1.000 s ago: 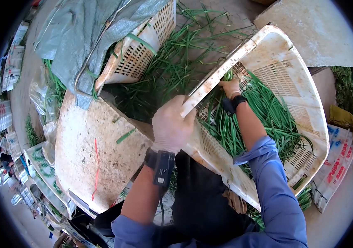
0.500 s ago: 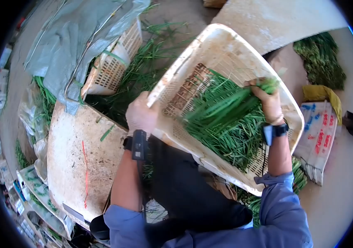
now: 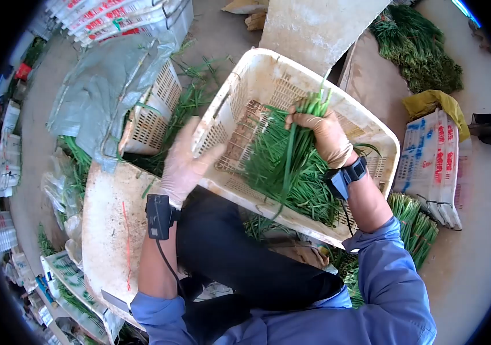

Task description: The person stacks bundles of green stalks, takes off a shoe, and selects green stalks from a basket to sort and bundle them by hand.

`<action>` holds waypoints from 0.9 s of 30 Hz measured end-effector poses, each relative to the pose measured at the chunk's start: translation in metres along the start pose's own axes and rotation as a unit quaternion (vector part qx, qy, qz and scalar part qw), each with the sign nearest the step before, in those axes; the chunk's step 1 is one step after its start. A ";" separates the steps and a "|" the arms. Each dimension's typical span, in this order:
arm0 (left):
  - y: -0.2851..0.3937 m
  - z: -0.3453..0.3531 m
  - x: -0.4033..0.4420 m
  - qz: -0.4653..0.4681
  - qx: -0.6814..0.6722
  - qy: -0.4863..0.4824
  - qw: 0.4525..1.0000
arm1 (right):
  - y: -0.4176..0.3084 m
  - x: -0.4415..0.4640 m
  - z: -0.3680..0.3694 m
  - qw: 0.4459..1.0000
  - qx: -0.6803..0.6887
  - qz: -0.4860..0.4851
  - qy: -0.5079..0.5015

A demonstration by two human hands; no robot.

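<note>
My right hand (image 3: 323, 135), gloved, is closed around the pale stem ends of a bunch of long green stalks (image 3: 294, 149), whose leaves hang down into the basket. The white plastic basket (image 3: 380, 129) lies in front of my legs and holds more loose green stalks (image 3: 314, 198). My left hand (image 3: 186, 164), also gloved, is beside the basket's left rim with its fingers spread and nothing in it.
A stained white board (image 3: 107, 224) lies at the left. Behind it stands another basket (image 3: 156, 112) under a grey-green sheet (image 3: 93, 92). Green bundles (image 3: 421, 54) lie at the back right, near a printed white crate (image 3: 429, 164). Cut leaves litter the floor.
My right hand has lifted a bunch of stalks out of the pile. My left hand has let go of the basket's rim and spread its fingers. The basket now lies lower and flatter.
</note>
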State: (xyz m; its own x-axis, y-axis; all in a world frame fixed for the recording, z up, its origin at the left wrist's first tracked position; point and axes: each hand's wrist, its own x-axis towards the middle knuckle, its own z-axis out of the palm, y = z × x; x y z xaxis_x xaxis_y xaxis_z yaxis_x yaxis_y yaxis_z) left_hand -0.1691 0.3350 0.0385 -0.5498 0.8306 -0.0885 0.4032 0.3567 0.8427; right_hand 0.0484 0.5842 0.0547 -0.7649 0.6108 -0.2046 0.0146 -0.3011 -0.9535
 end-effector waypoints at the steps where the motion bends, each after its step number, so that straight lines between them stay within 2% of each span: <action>1: 0.020 0.002 -0.002 0.009 -0.061 -0.048 0.997 | -0.007 -0.004 0.015 0.999 0.039 0.022 -0.017; 2: 0.041 0.007 -0.003 0.020 -0.120 -0.096 0.988 | -0.016 -0.010 0.029 0.995 0.077 0.042 -0.036; 4: 0.090 0.028 -0.018 0.012 -0.187 -0.127 0.974 | -0.031 -0.022 0.049 0.980 0.161 0.080 -0.086; 5: 0.093 0.047 -0.018 0.067 -0.227 -0.125 0.963 | -0.033 -0.025 0.060 0.976 0.183 0.066 -0.099; 7: 0.081 0.083 -0.016 0.093 -0.309 -0.109 0.940 | -0.035 -0.029 0.069 0.975 0.183 0.054 -0.114; 8: 0.081 0.095 -0.019 0.061 -0.353 -0.095 0.929 | -0.041 -0.035 0.071 0.978 0.169 0.049 -0.114; 10: 0.084 0.113 -0.024 0.002 -0.449 -0.037 0.893 | -0.046 -0.042 0.066 0.990 0.033 0.007 -0.137; 11: 0.079 0.118 -0.031 -0.056 -0.480 -0.050 0.874 | -0.037 -0.034 0.056 0.985 -0.042 -0.047 -0.162; 12: 0.083 0.118 -0.036 -0.115 -0.510 -0.061 0.850 | -0.039 -0.030 0.048 0.979 -0.055 -0.070 -0.183; 14: 0.078 0.122 -0.040 -0.126 -0.526 -0.062 0.839 | -0.044 -0.012 0.025 0.979 -0.074 -0.120 -0.148; 16: 0.076 0.126 -0.045 -0.131 -0.534 -0.065 0.833 | -0.063 0.004 0.011 0.963 -0.121 -0.173 -0.169; 18: 0.078 0.127 -0.044 -0.121 -0.533 -0.073 0.834 | -0.069 0.011 0.009 0.920 -0.228 -0.280 -0.156; 21: 0.077 0.131 -0.044 -0.118 -0.512 -0.081 0.847 | -0.061 0.019 0.019 0.830 -0.338 -0.398 -0.196; 24: 0.052 0.140 -0.039 -0.126 -0.540 -0.103 0.826 | -0.040 0.011 0.027 0.838 -0.357 -0.281 -0.303; 26: 0.040 0.146 -0.037 -0.145 -0.522 -0.099 0.835 | -0.025 0.006 0.030 0.793 -0.423 -0.318 -0.304; 27: 0.042 0.144 -0.036 -0.159 -0.509 -0.103 0.840 | -0.020 0.006 0.028 0.821 -0.382 -0.309 -0.290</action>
State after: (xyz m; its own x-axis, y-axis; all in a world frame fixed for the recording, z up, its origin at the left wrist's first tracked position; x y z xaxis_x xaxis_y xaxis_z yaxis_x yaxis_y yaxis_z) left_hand -0.0269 0.3819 0.0003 -0.3308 0.8565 -0.3962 -0.6322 0.1106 0.7669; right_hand 0.0256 0.5740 0.0790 -0.9532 -0.0442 0.2992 -0.2613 0.6184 -0.7412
